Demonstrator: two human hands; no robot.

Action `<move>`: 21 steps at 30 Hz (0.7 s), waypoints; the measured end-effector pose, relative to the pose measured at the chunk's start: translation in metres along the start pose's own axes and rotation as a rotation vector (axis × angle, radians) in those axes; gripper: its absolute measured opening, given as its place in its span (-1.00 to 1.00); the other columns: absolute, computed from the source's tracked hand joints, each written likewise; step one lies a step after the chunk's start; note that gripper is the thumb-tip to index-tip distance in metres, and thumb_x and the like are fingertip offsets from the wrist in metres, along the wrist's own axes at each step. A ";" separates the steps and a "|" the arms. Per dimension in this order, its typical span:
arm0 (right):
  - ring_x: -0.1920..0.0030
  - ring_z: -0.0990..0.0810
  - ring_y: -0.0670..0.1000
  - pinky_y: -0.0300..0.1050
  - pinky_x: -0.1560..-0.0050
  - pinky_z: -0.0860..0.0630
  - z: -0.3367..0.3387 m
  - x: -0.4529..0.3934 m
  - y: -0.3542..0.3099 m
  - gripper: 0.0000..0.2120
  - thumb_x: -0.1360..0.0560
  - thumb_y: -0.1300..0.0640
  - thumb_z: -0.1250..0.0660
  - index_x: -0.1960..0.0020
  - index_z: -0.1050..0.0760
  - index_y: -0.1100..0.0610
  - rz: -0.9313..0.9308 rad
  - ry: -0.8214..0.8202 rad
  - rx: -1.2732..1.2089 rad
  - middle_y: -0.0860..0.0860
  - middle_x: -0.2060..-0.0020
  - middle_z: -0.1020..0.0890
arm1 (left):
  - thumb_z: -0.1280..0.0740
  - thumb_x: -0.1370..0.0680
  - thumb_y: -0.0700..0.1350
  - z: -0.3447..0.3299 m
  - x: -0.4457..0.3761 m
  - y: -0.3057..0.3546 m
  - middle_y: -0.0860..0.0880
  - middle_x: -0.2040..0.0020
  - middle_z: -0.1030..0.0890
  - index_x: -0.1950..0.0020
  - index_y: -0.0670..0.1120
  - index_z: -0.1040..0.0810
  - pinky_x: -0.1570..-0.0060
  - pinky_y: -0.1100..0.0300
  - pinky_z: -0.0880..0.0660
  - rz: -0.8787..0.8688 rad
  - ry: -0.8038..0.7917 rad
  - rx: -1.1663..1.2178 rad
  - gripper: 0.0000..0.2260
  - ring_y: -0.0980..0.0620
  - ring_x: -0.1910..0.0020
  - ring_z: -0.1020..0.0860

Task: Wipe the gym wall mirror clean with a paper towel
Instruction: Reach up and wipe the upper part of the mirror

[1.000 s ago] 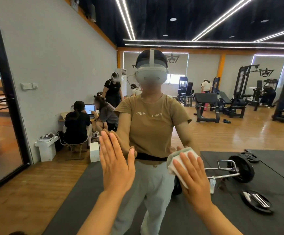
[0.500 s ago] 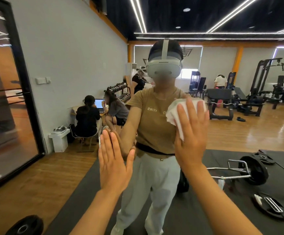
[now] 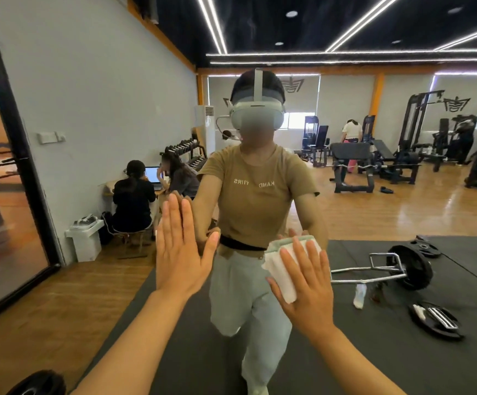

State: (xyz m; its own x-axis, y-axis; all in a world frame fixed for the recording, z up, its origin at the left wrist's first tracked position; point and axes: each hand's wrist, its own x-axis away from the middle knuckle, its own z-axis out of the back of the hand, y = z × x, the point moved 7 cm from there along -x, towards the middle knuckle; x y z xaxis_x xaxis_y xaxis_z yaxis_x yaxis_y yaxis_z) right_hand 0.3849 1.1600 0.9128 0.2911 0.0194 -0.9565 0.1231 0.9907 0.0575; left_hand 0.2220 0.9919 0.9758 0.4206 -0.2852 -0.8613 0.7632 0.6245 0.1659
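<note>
The wall mirror (image 3: 345, 212) fills nearly the whole view and reflects the gym and me. My left hand (image 3: 180, 252) lies flat against the glass, fingers straight and together, holding nothing. My right hand (image 3: 305, 283) presses a folded white paper towel (image 3: 281, 266) flat onto the mirror at waist height of my reflection, with its fingers straight and spread over the towel. The towel's top and left edges stick out past the fingers.
A black mirror frame (image 3: 23, 166) runs down the left side, next to another glass panel. In the reflection lie a trap bar with weight plates (image 3: 402, 266) on a black floor mat; people sit at a small table at the left; gym machines stand behind.
My right hand has slid the paper towel down the glass from chest height to waist height. The left hand has stayed flat on the mirror. My view has tilted slightly.
</note>
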 end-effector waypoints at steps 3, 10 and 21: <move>-0.61 -0.01 0.13 0.19 -0.57 0.05 0.001 -0.028 0.000 -0.39 -0.56 -0.06 -0.31 -0.52 -0.21 0.07 0.055 0.024 -0.011 0.04 -0.60 -0.11 | 0.09 -0.66 0.28 0.001 0.001 0.000 -0.08 -0.63 0.29 -0.62 -0.10 0.29 -0.55 0.12 0.31 -0.060 0.054 0.015 -0.28 -0.06 -0.62 0.23; -0.57 -0.13 0.23 0.18 -0.58 0.09 0.016 -0.127 -0.010 -0.46 -0.57 0.05 -0.19 -0.53 -0.25 0.10 -0.003 0.174 -0.069 0.16 -0.54 -0.27 | -0.03 -0.65 0.22 0.001 0.002 0.000 -0.12 -0.64 0.19 -0.64 -0.18 0.12 -0.57 0.09 0.25 -0.122 0.194 0.030 -0.27 -0.07 -0.62 0.18; -0.57 -0.16 0.22 0.30 -0.55 -0.04 -0.008 -0.028 -0.020 -0.53 -0.60 0.01 -0.22 -0.48 -0.30 0.09 0.102 0.234 0.044 0.13 -0.48 -0.38 | 0.01 -0.66 0.25 -0.008 0.000 -0.007 -0.12 -0.65 0.15 -0.65 -0.16 0.10 -0.54 0.18 0.32 -0.166 0.356 -0.016 -0.29 0.01 -0.61 0.25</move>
State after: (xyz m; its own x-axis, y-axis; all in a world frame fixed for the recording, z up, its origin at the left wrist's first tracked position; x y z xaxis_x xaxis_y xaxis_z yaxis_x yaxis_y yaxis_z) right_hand 0.3669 1.1404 0.9362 0.0775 0.1550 -0.9849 0.1468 0.9753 0.1650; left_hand 0.2132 0.9933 0.9706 0.0930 -0.1150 -0.9890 0.7974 0.6034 0.0048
